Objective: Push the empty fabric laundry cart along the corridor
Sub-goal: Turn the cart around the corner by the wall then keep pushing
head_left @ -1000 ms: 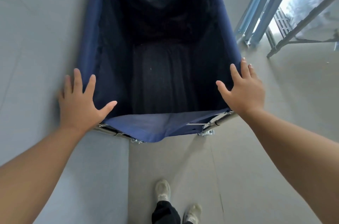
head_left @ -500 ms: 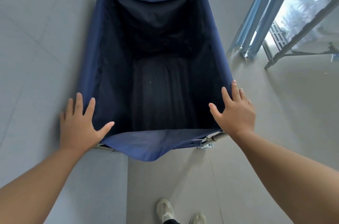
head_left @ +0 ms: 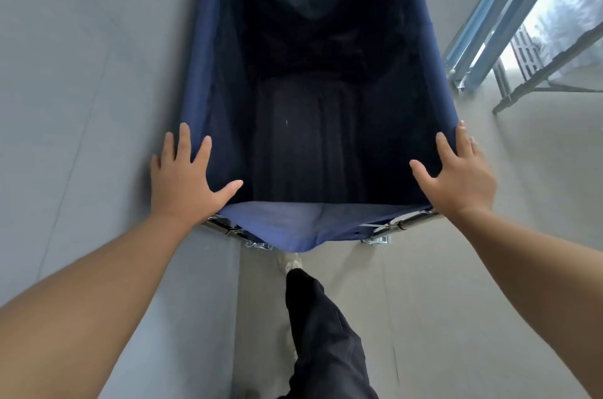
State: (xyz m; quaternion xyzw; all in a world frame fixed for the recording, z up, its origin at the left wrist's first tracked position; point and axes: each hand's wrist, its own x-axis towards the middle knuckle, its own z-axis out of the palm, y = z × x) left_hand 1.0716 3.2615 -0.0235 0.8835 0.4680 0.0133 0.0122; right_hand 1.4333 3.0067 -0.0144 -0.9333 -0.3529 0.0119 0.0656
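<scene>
The navy fabric laundry cart [head_left: 199, 72] stands right in front of me, its deep dark inside holding nothing. Its near hem sags over a chrome frame bar [head_left: 408, 223]. My left hand [head_left: 186, 184] lies palm-down on the near left corner, thumb inside the rim and fingers spread along the outside. On the near right corner my right hand [head_left: 461, 178] rests the same way. Neither hand's fingers curl around the frame.
A grey wall [head_left: 81, 72] runs close along the cart's left side. On the right stand a blue door frame [head_left: 489, 16] and a metal rack's legs [head_left: 538, 87]. My dark-trousered leg [head_left: 323, 327] and pale shoe [head_left: 288, 263] are just behind the cart on the grey floor.
The cart has rolled on along the wall with both hands kept on its near corners. The view tilted down, and my leg has swung forward under the cart's hem.
</scene>
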